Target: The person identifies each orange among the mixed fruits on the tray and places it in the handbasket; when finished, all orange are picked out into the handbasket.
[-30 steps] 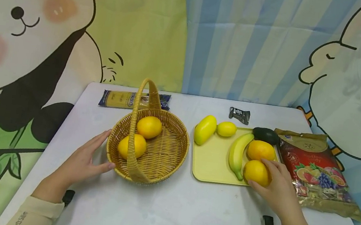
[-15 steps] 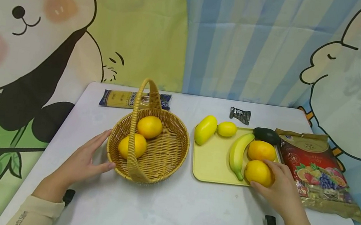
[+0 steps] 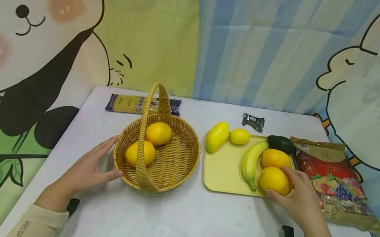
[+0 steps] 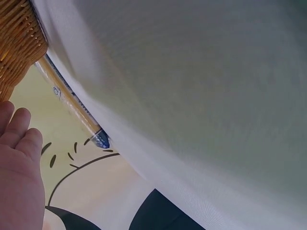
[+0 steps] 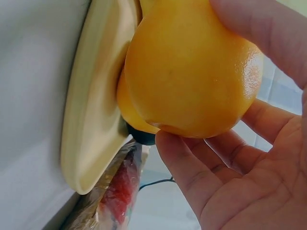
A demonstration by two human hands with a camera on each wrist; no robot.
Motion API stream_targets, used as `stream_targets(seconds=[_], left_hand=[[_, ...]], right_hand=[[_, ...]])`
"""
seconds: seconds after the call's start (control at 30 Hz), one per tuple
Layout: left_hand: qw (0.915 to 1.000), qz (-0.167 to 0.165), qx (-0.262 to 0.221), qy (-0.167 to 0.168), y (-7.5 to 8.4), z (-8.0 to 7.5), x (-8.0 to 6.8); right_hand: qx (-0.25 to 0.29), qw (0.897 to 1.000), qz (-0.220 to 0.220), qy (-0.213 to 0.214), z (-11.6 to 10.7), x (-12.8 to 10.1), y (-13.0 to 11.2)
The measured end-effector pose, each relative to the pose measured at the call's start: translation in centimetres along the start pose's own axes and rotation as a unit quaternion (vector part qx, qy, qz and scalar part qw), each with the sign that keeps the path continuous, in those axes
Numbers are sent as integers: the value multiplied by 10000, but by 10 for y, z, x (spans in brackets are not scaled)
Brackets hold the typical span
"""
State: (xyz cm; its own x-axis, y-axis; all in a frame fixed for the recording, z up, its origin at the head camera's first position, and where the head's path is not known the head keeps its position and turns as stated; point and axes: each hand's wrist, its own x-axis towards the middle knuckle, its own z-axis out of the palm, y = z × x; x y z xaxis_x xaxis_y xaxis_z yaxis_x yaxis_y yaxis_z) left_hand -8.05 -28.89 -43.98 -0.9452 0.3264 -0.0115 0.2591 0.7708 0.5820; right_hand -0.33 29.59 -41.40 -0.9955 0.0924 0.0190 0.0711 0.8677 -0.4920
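My right hand (image 3: 303, 197) pinches a yellow-orange orange (image 3: 276, 181) between thumb and fingers. In the right wrist view this orange (image 5: 192, 72) appears raised a little above the pale yellow tray (image 5: 76, 143). Another orange (image 3: 276, 158) lies just behind it on the tray, beside a banana (image 3: 250, 164). At the left, a woven basket (image 3: 180, 165) with a tall handle has two oranges inside, one of them the nearer orange (image 3: 134, 154). My left hand (image 3: 88, 167) rests against the basket's left side, fingers extended and thumb at the rim.
On the tray's back edge sit a yellow mango (image 3: 217, 137), a lemon (image 3: 239, 136) and a dark green avocado (image 3: 280, 144). A red and gold candy bag (image 3: 336, 182) lies right of the tray. Behind are a pasta packet (image 3: 127, 104) and a small black wrapper (image 3: 253, 122).
My right hand and the orange it holds have shifted slightly right, and the orange seems to have risen a little. The left hand stays at the basket.
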Motion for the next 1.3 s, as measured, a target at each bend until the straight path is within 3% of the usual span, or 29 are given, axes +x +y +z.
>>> stream_targets(seconds=[0.33, 0.7, 1.3], left_hand=[[9999, -109, -9, -80, -2, 1, 1], [9997, -207, 55, -129, -2, 2, 1], [9996, -259, 84, -113, 0, 1, -1]], right_hand=[[62, 9997, -120, 189, -4, 6, -10], [9, 9979, -534, 365, -12, 17, -21], [99, 9962, -848, 178, -17, 40, -55]])
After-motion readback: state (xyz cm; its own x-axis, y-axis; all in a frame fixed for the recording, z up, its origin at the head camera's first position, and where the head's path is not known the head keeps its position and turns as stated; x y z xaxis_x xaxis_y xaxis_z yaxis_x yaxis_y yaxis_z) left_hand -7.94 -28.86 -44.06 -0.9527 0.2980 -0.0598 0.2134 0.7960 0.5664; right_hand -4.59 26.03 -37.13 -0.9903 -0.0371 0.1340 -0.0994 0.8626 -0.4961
